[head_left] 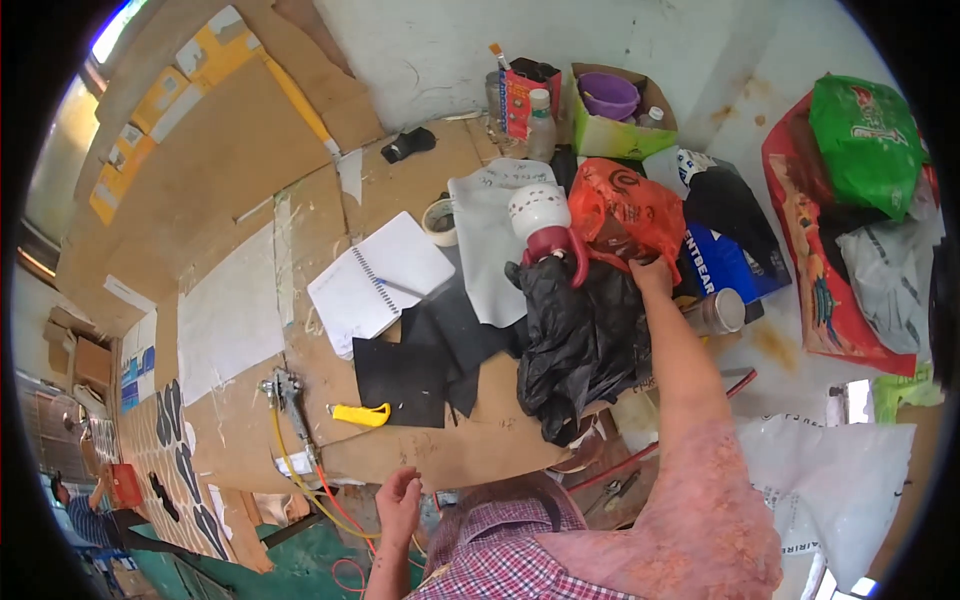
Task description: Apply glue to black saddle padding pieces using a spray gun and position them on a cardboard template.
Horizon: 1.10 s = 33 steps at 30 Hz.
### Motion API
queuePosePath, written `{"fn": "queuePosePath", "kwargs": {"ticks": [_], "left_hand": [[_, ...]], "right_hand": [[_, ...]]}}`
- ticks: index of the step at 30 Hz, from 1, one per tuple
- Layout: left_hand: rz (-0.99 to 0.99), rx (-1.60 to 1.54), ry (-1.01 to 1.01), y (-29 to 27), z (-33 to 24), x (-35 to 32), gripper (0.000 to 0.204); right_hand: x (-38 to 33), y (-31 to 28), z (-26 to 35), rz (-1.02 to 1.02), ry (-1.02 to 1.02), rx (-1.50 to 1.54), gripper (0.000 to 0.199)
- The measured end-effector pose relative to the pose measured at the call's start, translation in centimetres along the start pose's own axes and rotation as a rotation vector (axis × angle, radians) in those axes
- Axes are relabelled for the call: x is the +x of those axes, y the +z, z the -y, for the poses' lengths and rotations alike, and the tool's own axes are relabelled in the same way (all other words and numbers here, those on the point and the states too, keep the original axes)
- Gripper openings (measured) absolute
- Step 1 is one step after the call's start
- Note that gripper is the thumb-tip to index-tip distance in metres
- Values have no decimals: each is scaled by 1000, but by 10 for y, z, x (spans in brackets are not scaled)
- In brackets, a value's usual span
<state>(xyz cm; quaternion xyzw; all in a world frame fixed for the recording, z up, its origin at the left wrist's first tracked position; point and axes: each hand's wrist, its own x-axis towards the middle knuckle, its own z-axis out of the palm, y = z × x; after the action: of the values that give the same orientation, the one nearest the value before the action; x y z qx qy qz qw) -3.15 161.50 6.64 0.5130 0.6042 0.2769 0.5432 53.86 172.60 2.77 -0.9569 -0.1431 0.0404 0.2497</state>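
My right arm reaches across the front of the table, and my right hand is closed at the lower edge of a red plastic bag; part of its fingers is hidden in the folds. Right below that hand lies a crumpled black plastic bag. A white, patterned bottle with a dark red handle rests against both bags. Off the table's front edge, my left hand hangs with its fingers curled together, and nothing shows in them. The yellow-handled cutter and black fabric pieces lie beyond it.
A spray gun with hoses lies at the front edge. An open spiral notebook, a tape roll and a grey sheet cover the middle. Behind stand a green box and a clear bottle. Another person works far left.
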Motion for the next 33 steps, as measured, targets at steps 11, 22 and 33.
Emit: {"fn": "queuePosePath", "kwargs": {"ticks": [11,22,33], "left_hand": [[279,-293,47,57,-103,40,22],[361,-668,2,64,-164,18,34],[-117,-621,446,40,-143,-7,34]], "right_hand": [[-98,-76,40,319,-340,1045,50],[-281,-125,90,1485,-588,1164,49],[-350,-133,119,628,-1284,901,45]]}}
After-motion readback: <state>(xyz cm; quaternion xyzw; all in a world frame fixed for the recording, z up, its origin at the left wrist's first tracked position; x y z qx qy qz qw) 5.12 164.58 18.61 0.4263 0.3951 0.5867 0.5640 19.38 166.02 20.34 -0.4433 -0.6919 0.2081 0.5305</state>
